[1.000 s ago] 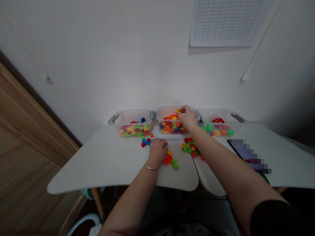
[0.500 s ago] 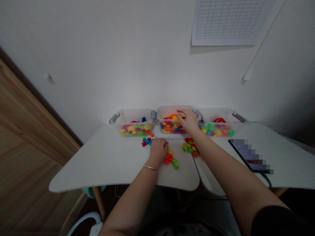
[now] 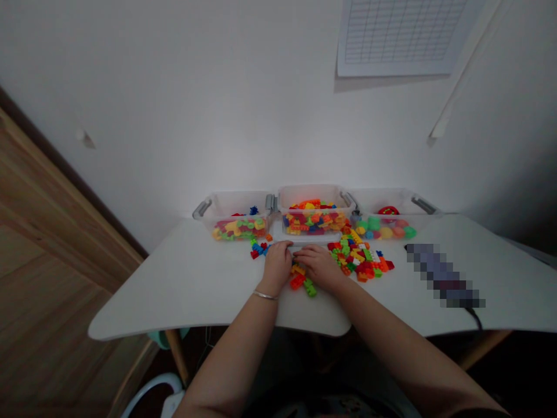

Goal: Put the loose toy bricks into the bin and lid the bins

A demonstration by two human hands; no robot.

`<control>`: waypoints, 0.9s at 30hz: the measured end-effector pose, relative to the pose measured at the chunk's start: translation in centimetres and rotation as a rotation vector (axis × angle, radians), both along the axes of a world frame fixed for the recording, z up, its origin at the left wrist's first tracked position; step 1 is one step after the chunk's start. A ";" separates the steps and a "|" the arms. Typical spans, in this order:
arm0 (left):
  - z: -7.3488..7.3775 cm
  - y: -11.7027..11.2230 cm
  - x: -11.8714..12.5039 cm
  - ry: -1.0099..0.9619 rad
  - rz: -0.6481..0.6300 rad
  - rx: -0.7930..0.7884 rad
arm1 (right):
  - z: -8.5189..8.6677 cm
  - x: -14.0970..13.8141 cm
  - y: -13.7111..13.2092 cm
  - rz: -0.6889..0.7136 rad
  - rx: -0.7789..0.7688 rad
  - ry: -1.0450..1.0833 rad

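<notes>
Since loose plastic bricks (image 3: 298, 281) lie between them, the left hand (image 3: 278, 268) and right hand (image 3: 319, 267) rest half-curled on the desk (image 3: 174, 284), each grip's hold hidden.

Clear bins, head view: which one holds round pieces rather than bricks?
The rightmost bin: its pieces are rounded, in green, yellow and pink, while the left bin and middle bin hold small bricks.

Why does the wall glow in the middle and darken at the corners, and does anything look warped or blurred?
Head view: light pools on the white wall, fading toward dark corners; the white table's edge bows from lens distortion; the plastic bricks look slightly soft; a flat object is pixelated over.
</notes>
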State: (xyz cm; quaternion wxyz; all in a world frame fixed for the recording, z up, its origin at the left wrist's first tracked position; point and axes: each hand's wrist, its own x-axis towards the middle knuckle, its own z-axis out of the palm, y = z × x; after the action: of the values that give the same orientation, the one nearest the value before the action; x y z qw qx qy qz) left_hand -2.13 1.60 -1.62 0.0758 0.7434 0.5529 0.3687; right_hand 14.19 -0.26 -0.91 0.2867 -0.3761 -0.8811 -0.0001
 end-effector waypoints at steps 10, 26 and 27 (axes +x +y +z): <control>0.7 -0.5 0.1 0.034 -0.053 0.010 | -0.2 0.8 -0.3 -0.202 0.051 -0.045; 1.1 -1.7 0.4 0.199 0.316 0.085 | 0.0 0.9 -0.6 -0.434 -0.010 -0.068; 1.0 -1.6 0.4 0.204 0.325 0.074 | -0.1 0.9 -0.6 -0.435 -0.009 -0.062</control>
State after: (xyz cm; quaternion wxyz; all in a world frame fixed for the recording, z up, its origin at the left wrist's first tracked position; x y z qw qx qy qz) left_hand -1.73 0.00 -0.67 -0.0684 0.6801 0.6566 0.3190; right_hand 15.05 -0.81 -1.02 0.2511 -0.5584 -0.7876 -0.0697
